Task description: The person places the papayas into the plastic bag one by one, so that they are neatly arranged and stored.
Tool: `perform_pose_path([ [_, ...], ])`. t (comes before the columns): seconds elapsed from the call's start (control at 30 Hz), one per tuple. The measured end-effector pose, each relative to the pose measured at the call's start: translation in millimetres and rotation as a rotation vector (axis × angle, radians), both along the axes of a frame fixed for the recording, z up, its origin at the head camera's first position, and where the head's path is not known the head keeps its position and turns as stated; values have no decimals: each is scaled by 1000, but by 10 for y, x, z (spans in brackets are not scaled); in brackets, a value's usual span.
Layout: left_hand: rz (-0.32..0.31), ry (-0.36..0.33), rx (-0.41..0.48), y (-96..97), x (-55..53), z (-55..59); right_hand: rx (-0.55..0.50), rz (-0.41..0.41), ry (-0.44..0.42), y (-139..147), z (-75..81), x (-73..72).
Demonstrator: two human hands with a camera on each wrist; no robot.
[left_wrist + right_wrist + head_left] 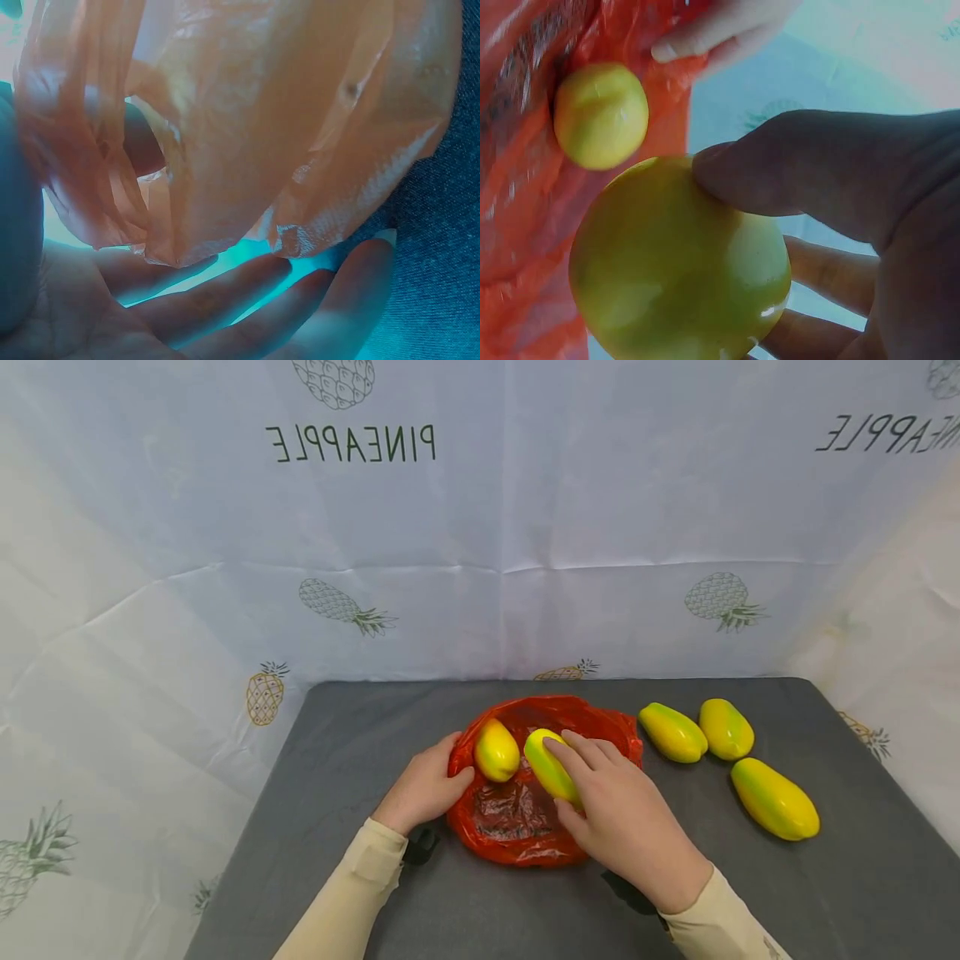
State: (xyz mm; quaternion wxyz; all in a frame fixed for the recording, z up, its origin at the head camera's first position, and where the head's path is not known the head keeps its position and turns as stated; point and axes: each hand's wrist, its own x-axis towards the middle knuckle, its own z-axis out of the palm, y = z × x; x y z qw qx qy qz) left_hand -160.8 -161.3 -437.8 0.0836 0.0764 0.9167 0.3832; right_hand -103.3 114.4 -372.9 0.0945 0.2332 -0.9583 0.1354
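One yellowish fruit [550, 766] snug in the right hand [630, 814], thumb and fingers hiding part of it | it's over the red bag [517, 810]'s mouth, bag's near-right side blocked | left hand [426, 785] pinching the left rim, fingers mostly tucked behind plastic from above | second fruit [497, 750] inside, underside hidden

Observed dark table [337, 756]; behind it and at both sides, noted pale creased cloth [600, 510], printed with grey and yellow pineapples [265, 697]. Near top, read mirrored lettering [350, 443], "PINEAPPLE", repeated at right.
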Motion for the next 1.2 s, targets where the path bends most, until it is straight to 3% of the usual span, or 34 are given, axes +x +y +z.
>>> perform_pose_path([
  [0.17,-8,-8,15,27,14,20,-25,43,-27,-114,-110,-27],
  [0.4,-1,-5,31,55,30,43,-62,111,-135,-220,-236,-56],
  [0.67,3,4,55,68,24,51,-79,142,-215,-272,-318,-95],
  [1.2,32,28,38,38,18,57,-63,241,-216,-382,-463,-124],
])
